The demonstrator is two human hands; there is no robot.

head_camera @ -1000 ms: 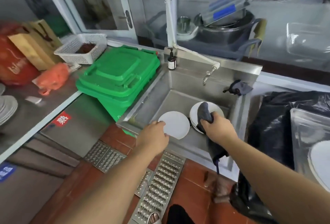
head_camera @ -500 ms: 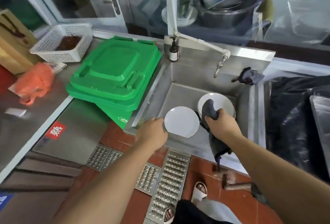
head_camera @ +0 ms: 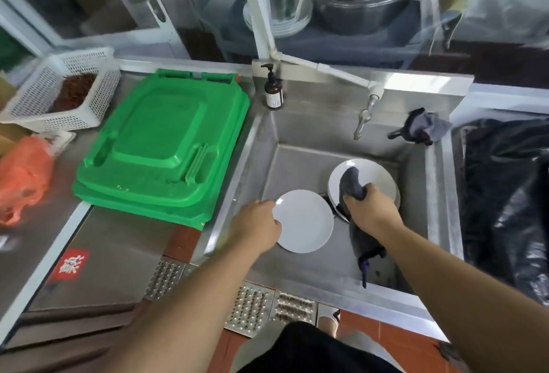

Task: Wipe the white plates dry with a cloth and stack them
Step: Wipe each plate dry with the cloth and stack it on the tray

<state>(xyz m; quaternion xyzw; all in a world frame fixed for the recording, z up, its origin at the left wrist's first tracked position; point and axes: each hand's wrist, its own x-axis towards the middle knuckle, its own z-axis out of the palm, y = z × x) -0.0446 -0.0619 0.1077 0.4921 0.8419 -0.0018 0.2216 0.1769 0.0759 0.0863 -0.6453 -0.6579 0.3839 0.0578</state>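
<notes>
My left hand [head_camera: 255, 231] grips the left rim of a white plate [head_camera: 306, 221], held over the steel sink [head_camera: 297, 161]. To its right, a stack of white plates [head_camera: 374, 173] rests in the sink basin. My right hand [head_camera: 371, 209] is closed around a dark grey cloth [head_camera: 350, 184]; the cloth's upper end lies on the stacked plates and its tail hangs down below my wrist.
A green bin lid [head_camera: 162, 147] lies on the counter left of the sink, beside a white basket [head_camera: 59, 90] and an orange bag [head_camera: 20, 179]. A soap bottle [head_camera: 273, 90] and a tap [head_camera: 364, 117] stand at the sink's back. A black bag [head_camera: 505, 194] fills the right side.
The view has tilted down and moved closer to the sink. My left hand has kept hold of the single plate; my right hand stays with the cloth on the stacked plates.
</notes>
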